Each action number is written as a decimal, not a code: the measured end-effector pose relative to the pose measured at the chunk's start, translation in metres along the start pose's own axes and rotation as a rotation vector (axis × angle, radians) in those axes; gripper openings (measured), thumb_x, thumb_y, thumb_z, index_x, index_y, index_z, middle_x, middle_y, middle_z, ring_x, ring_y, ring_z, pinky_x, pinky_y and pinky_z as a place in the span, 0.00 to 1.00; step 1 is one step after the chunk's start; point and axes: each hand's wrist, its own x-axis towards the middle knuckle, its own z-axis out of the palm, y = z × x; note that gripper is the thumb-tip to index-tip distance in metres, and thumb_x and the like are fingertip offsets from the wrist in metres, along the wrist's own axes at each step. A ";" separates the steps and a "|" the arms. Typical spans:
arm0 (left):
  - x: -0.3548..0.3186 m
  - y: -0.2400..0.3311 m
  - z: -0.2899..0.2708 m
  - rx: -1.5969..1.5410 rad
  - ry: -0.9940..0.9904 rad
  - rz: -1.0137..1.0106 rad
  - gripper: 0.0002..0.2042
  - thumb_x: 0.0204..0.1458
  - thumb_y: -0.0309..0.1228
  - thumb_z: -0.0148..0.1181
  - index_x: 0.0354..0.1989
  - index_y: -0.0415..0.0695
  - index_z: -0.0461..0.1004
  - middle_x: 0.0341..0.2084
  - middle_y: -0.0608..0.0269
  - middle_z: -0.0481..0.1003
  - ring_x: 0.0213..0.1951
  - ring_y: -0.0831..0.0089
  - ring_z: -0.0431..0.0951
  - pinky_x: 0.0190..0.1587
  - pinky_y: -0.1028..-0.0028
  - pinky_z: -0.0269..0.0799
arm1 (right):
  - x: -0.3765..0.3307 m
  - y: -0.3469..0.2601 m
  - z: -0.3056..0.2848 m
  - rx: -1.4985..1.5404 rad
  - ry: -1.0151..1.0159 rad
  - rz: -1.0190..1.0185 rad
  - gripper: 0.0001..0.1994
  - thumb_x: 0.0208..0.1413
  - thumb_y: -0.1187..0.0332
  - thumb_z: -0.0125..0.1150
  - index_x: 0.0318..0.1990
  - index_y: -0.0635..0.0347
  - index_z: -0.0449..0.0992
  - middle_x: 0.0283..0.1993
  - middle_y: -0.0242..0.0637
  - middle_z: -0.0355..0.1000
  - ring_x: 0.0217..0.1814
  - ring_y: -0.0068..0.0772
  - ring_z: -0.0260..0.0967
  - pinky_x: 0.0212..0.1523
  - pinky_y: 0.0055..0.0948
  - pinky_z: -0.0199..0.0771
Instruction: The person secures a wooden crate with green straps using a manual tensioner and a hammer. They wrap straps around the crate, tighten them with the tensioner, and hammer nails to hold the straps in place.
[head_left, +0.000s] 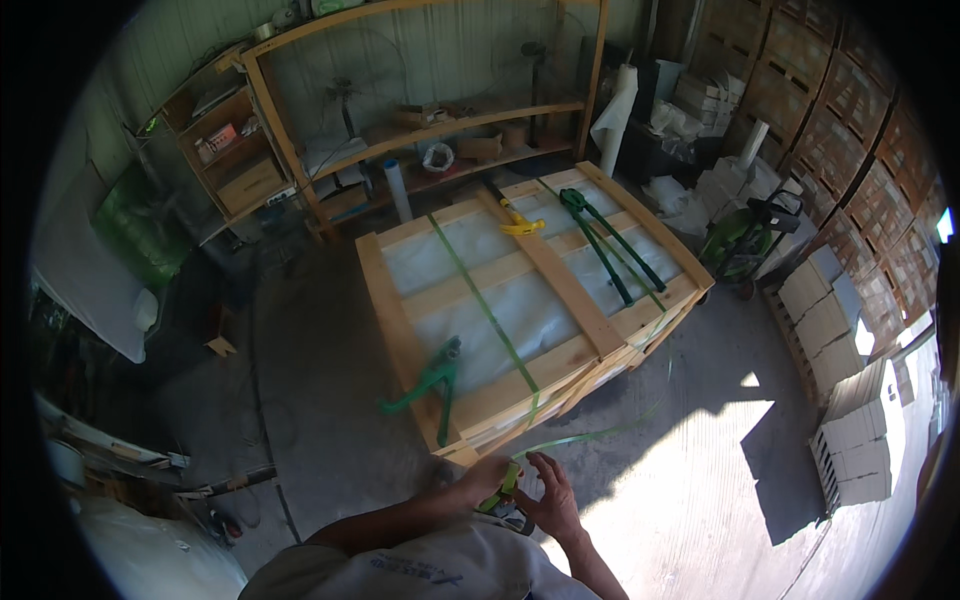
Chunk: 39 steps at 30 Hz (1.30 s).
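Observation:
Close to my body, my left hand is closed around a bright yellow-green strip that looks like folded strapping. My right hand is beside it, fingers curved and apart, the thumb near the strip. Just beyond stands a wooden crate with clear film between its slats. Green straps run across its top, and a loose green strap trails beside the near corner. On the crate lie a green strapping tool, a yellow-headed hammer and long-handled green bolt cutters.
A wooden shelf stands behind the crate, with a small cabinet at its left. To the right are a green wheeled machine, stacked white blocks on pallets and tall stacks of crates. Sunlight falls across the floor.

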 end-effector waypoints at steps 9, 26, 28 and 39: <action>-0.011 0.004 -0.006 0.474 -0.265 0.412 0.12 0.57 0.36 0.52 0.32 0.39 0.72 0.15 0.65 0.68 0.17 0.76 0.67 0.20 0.75 0.60 | 0.006 -0.014 0.011 0.034 -0.041 0.051 0.13 0.54 0.64 0.56 0.45 0.58 0.76 0.43 0.43 0.75 0.40 0.46 0.74 0.41 0.37 0.74; -0.054 0.016 -0.044 0.364 -0.455 -0.013 0.15 0.62 0.40 0.47 0.35 0.40 0.73 0.28 0.63 0.72 0.28 0.74 0.71 0.30 0.73 0.68 | -0.014 -0.011 0.067 0.096 0.216 0.505 0.11 0.52 0.65 0.54 0.37 0.64 0.75 0.32 0.44 0.73 0.35 0.41 0.71 0.34 0.36 0.70; -0.052 0.011 -0.051 0.417 -0.538 0.154 0.15 0.62 0.40 0.47 0.37 0.39 0.72 0.27 0.63 0.72 0.27 0.75 0.70 0.31 0.74 0.68 | -0.010 -0.014 0.061 0.107 0.257 0.562 0.09 0.47 0.70 0.56 0.37 0.61 0.74 0.35 0.45 0.74 0.38 0.46 0.73 0.35 0.38 0.72; -0.045 0.011 -0.084 0.110 -0.627 -0.257 0.15 0.61 0.38 0.50 0.40 0.35 0.73 0.28 0.60 0.76 0.30 0.75 0.74 0.36 0.75 0.69 | 0.016 -0.048 0.062 0.402 0.400 0.788 0.25 0.60 0.51 0.51 0.34 0.70 0.77 0.23 0.37 0.71 0.27 0.23 0.65 0.32 0.29 0.68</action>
